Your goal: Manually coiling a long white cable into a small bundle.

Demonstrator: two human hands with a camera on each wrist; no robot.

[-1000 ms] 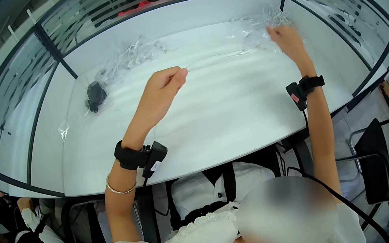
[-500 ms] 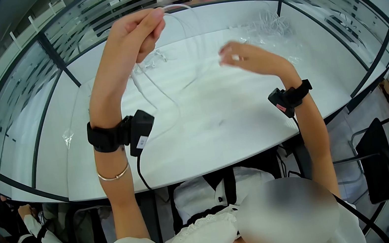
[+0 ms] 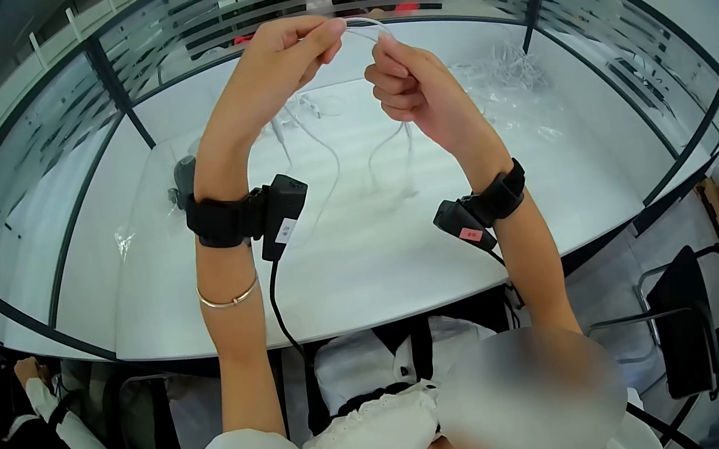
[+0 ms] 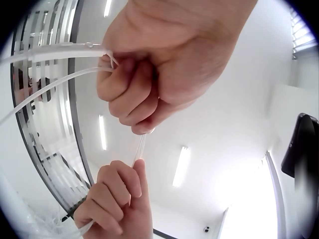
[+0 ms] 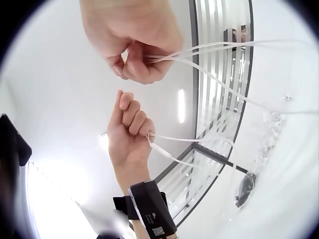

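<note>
Both hands hold a thin white cable (image 3: 369, 20) up over the far half of the white table (image 3: 365, 260). My left hand (image 3: 278, 70) pinches it at the upper left. My right hand (image 3: 426, 96), fingers curled, grips it a little lower on the right. A short stretch of cable bridges the gap between the fingertips. Loose lengths hang below each hand. In the left wrist view a thicker white sleeve (image 4: 62, 51) on the cable comes out of the left fist. Several strands (image 5: 219, 82) trail from the right fist in the right wrist view.
A heap of white cables and clear plastic (image 3: 512, 70) lies at the back right. A dark object (image 3: 184, 174) is partly behind the left forearm, near a clear plastic scrap (image 3: 125, 241). Glass-topped partitions (image 3: 122, 102) edge the table. A black chair (image 3: 685, 316) stands at right.
The left hand rose from the table, lifting the cable with it, then shifted slightly right. The right hand left the back right heap, moved left and up, and now grips the cable.
</note>
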